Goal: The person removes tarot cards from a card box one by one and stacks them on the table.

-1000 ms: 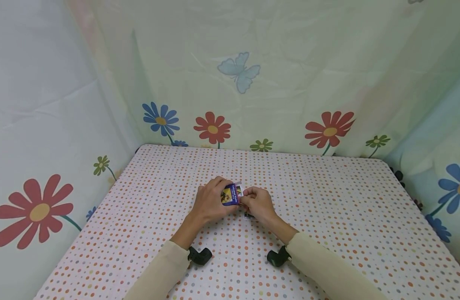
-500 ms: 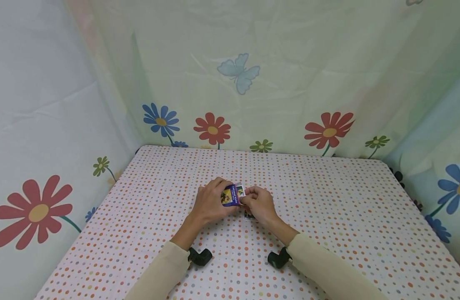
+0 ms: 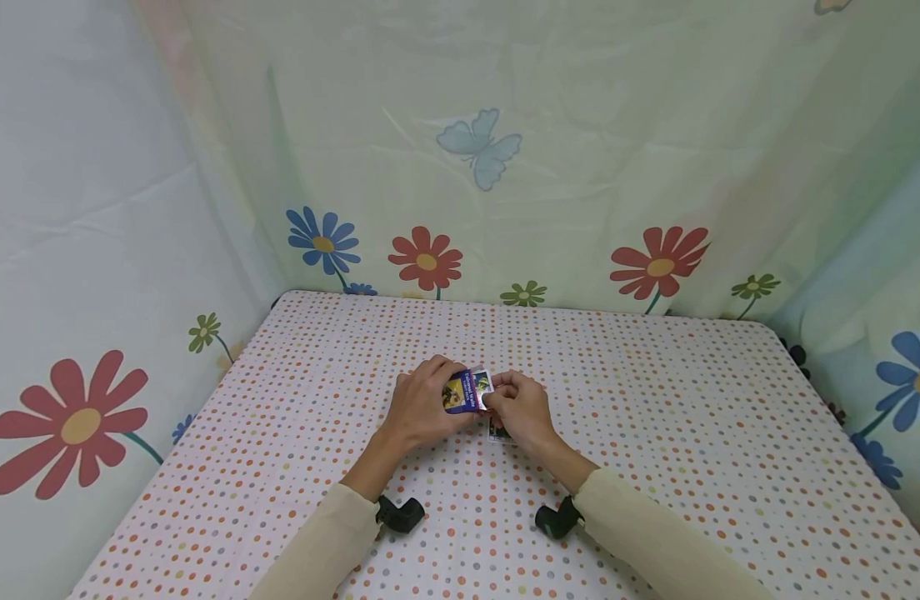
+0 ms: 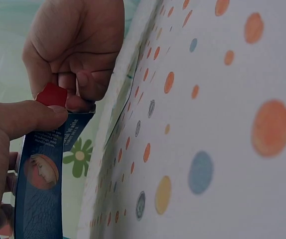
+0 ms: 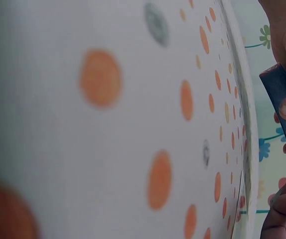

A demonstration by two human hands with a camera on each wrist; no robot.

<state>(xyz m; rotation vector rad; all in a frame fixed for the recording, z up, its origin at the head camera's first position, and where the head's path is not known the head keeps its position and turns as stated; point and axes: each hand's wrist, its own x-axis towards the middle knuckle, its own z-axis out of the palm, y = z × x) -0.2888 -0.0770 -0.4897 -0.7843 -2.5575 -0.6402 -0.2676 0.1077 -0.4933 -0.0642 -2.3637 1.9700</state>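
My left hand [image 3: 421, 404] grips a small blue-purple card box [image 3: 457, 392] printed "Universal Waite", above the table's middle. In the left wrist view the thumb presses the narrow side of the box [image 4: 39, 189], beside a red flap [image 4: 52, 95] at its end. A picture card [image 3: 483, 383] with a white border sticks partly out of the box's right end. My right hand [image 3: 522, 412] pinches this card, fingers curled; its fingertips are partly hidden. Below that hand another picture card [image 3: 499, 432] lies on the table, mostly covered. The box [image 5: 282, 94] shows at the right wrist view's edge.
The table [image 3: 655, 433] wears a white cloth with coloured dots. A flower-printed curtain [image 3: 565, 167] hangs behind it and along both sides. Black wrist cameras [image 3: 402, 514] sit at both cuffs, above the cloth.
The card has slid farther out of the box's right end, and more of its picture shows. My right hand has shifted slightly right; the left hand and box have stayed nearly still.
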